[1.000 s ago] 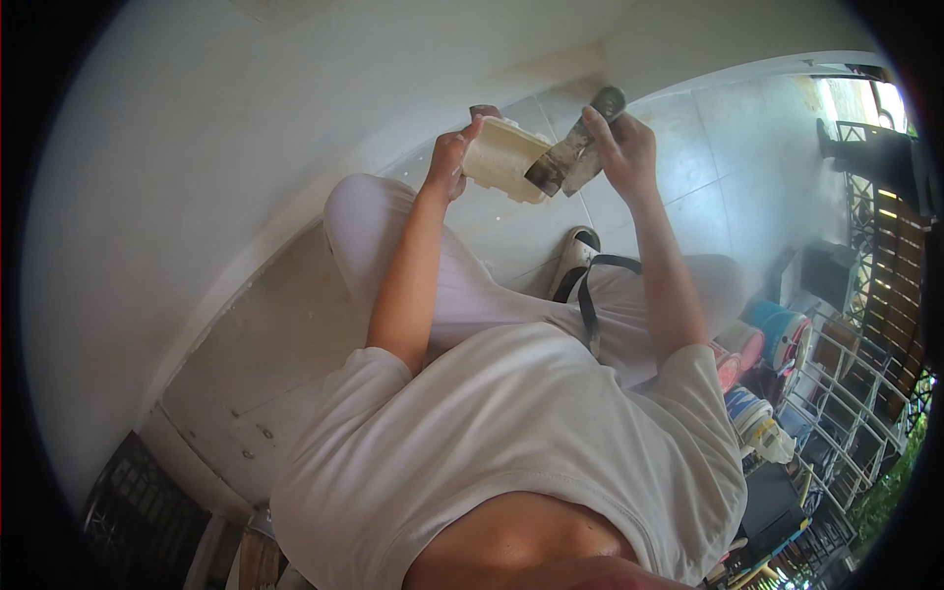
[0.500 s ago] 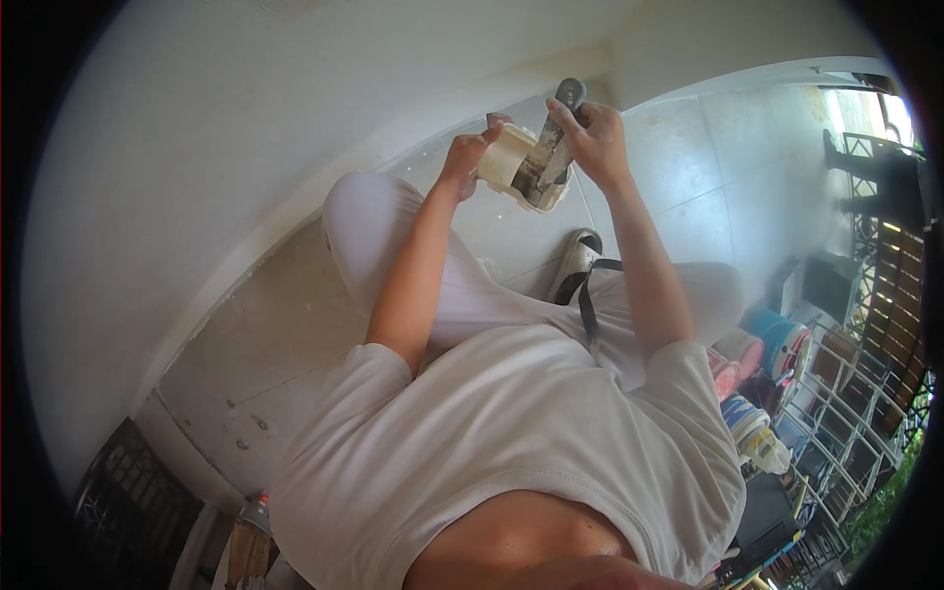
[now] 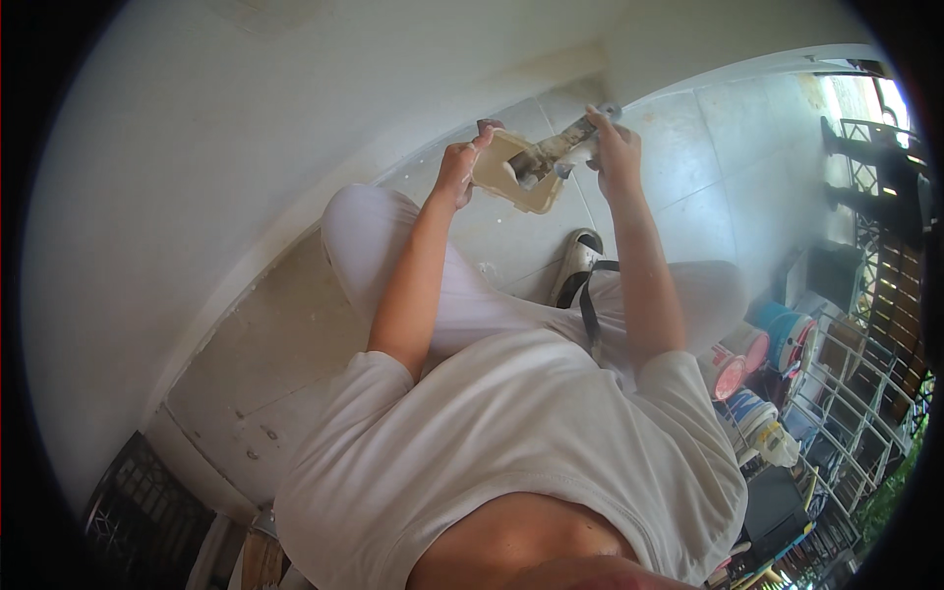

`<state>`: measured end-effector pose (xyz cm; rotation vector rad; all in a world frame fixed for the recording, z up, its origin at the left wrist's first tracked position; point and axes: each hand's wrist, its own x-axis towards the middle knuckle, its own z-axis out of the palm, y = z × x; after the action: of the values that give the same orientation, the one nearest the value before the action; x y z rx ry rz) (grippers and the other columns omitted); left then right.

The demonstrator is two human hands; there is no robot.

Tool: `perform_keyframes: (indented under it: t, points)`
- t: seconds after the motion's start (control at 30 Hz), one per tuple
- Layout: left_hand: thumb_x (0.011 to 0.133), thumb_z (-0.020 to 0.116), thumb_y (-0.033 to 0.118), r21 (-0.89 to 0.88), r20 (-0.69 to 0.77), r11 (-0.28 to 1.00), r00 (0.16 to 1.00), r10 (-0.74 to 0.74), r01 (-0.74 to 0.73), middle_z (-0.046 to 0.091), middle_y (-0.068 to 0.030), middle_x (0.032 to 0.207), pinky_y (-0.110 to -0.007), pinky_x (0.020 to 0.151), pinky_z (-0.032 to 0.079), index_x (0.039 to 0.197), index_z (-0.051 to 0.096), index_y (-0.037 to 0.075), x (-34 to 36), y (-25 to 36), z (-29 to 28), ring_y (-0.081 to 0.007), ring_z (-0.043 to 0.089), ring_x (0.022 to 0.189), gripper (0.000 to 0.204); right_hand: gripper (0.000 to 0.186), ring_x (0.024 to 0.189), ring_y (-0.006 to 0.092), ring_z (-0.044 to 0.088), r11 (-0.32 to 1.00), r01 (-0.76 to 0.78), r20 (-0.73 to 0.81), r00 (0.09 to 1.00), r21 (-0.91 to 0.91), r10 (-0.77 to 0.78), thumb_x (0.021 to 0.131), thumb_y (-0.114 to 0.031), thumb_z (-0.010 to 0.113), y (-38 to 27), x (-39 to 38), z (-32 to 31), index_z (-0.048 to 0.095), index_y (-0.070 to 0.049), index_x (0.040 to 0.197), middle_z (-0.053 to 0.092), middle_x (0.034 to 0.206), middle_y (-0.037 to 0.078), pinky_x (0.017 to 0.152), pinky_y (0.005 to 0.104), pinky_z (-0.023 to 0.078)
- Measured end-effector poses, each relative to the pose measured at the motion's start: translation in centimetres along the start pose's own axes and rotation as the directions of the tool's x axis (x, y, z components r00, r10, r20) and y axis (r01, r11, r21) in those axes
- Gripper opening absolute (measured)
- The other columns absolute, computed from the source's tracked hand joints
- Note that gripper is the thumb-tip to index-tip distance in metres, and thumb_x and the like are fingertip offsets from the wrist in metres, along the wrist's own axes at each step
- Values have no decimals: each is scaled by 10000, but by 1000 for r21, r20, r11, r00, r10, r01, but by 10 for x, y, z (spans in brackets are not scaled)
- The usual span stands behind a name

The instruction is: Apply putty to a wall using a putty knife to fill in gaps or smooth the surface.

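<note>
My left hand (image 3: 455, 174) is closed on the near left side of a cream plastic tub (image 3: 516, 200), tipped so that its mouth shows. In my right hand (image 3: 619, 159) is a putty knife (image 3: 559, 147), its surface smeared with pale filler. The knife slants down to the left, its lower end inside the tub's mouth and its dark handle end up beside my fingers. Both hands are raised above the tiled floor, past my knees. Whitish residue coats some fingers. How much filler the tub holds I cannot make out.
A pale wall (image 3: 187, 197) curves along the left and meets another at the far corner. A shoe (image 3: 578, 264) rests on the floor tiles (image 3: 678, 177) between my legs. To the right stand paint buckets (image 3: 784, 332) and a white wire rack (image 3: 854, 423). Another person's dark legs (image 3: 870, 202) show at the far right.
The putty knife has swung from steep to a flatter slant, its handle end moving right and down. My right hand has shifted slightly right. The tub's mouth shows more.
</note>
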<state>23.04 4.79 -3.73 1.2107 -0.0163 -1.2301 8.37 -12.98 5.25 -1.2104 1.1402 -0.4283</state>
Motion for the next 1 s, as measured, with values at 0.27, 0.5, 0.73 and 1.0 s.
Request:
perform_keyframes:
  t: [0.27, 0.5, 0.73, 1.0]
  points:
    - [897, 643, 433, -143, -27, 988, 998, 58, -61, 661, -73, 993, -327, 756, 518, 1109, 645, 19, -3, 6, 10, -184, 652, 897, 465, 215, 521, 120, 489, 884, -147, 59, 989, 443, 135, 823, -200, 711, 31, -20, -47, 609, -16, 866, 510, 662, 9, 479, 261, 402]
    - [927, 595, 431, -174, -149, 967, 976, 160, -185, 639, -80, 1089, -359, 845, 513, 1210, 598, 37, 3, 5, 8, -201, 633, 991, 485, 311, 684, 54, 513, 973, 222, 135, 968, -53, -214, 902, -250, 703, 14, -69, -50, 690, 42, 1009, 626, 773, -13, 594, 212, 402]
    - [954, 551, 416, -286, -166, 925, 963, 212, -252, 616, -74, 1166, -372, 897, 494, 1267, 562, 55, 6, 2, 12, -218, 606, 1059, 478, 334, 649, 54, 472, 905, 352, 250, 923, -240, -293, 893, -246, 718, 34, -80, -56, 693, 39, 1065, 573, 707, -35, 576, 215, 390]
    - [967, 497, 452, -341, -152, 868, 932, 329, -362, 579, -38, 1256, -379, 1015, 415, 1277, 563, 124, -4, 8, 13, -204, 520, 1195, 456, 386, 589, 71, 425, 884, 195, 406, 914, -426, -6, 877, -381, 715, 25, -75, -66, 694, 5, 887, 486, 614, -38, 516, 263, 350]
